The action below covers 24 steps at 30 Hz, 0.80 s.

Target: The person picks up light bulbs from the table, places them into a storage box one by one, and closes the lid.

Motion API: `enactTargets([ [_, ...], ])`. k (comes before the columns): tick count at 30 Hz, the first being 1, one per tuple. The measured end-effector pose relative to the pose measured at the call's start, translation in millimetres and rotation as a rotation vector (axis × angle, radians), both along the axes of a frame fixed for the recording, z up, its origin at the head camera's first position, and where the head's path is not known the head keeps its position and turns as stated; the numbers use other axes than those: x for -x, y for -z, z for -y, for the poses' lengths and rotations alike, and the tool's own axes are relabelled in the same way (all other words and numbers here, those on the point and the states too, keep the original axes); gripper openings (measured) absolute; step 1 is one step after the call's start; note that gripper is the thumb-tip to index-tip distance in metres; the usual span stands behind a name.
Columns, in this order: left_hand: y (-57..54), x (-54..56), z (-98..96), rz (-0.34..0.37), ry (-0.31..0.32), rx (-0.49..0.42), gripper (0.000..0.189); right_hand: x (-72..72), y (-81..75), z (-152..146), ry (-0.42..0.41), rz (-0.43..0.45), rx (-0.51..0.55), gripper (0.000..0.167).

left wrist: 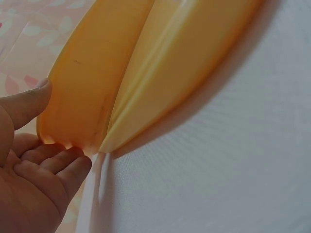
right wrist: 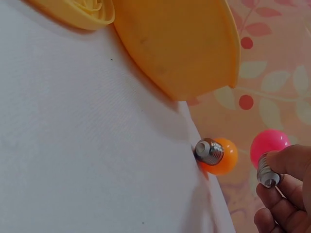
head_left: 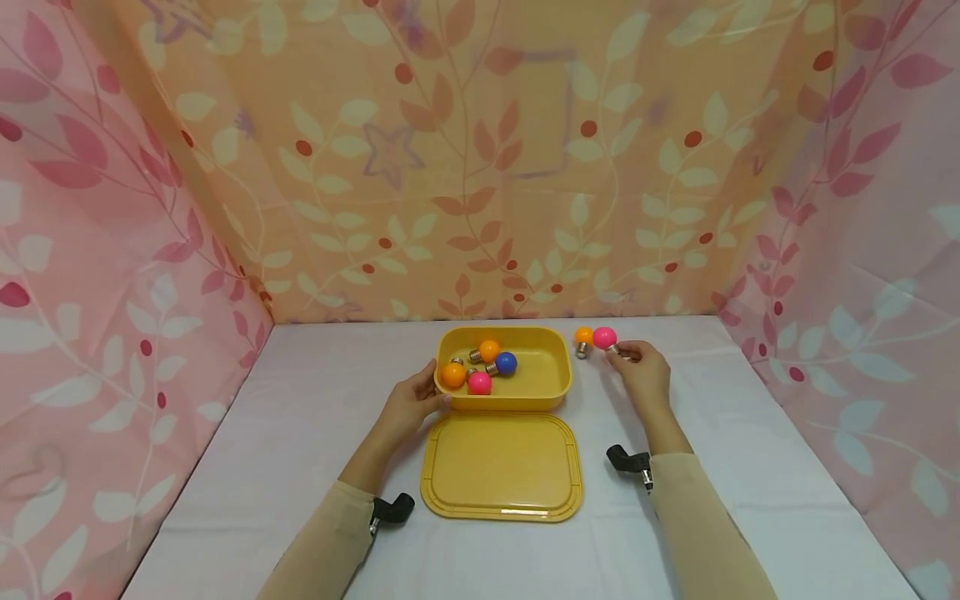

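Observation:
A yellow plastic container point(head_left: 540, 379) holds two orange bulbs point(head_left: 489, 350), a blue bulb point(head_left: 506, 363) and a pink bulb point(head_left: 480, 383), all in its left half. My left hand point(head_left: 408, 402) holds the container's left end, thumb and fingers around its corner; in the left wrist view that hand point(left wrist: 39, 170) touches the outer wall. To the right of the container, my right hand point(head_left: 643, 373) pinches another pink light bulb point(head_left: 604, 337) by its metal screw base. Just left of it is an orange bulb point(right wrist: 226, 158) on the cloth, base toward me.
The yellow lid point(head_left: 501, 467) lies flat on the white cloth point(head_left: 300, 417), right in front of the container. Patterned fabric walls point(head_left: 487, 167) enclose the back and both sides. Black wrist-camera mounts point(head_left: 628, 460) stick out from the sleeves.

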<state>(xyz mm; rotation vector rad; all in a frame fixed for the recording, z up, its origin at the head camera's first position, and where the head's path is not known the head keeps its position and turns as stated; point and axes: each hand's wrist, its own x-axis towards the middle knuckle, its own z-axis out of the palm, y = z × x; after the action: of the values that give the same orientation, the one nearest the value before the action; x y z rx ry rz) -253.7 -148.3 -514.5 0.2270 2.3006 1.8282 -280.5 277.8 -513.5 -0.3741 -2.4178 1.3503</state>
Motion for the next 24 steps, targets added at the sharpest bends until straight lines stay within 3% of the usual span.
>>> enactTargets([
  [9,2.3,0.3,1.4,-0.021,0.000,-0.003,0.085,-6.3,-13.0,1.0,-0.001,-0.026,0.026,0.043],
  [24,0.4,-0.4,1.0,0.002,-0.008,0.016,0.082,-12.9,-36.3,11.6,-0.124,-0.137,0.003,0.038],
])
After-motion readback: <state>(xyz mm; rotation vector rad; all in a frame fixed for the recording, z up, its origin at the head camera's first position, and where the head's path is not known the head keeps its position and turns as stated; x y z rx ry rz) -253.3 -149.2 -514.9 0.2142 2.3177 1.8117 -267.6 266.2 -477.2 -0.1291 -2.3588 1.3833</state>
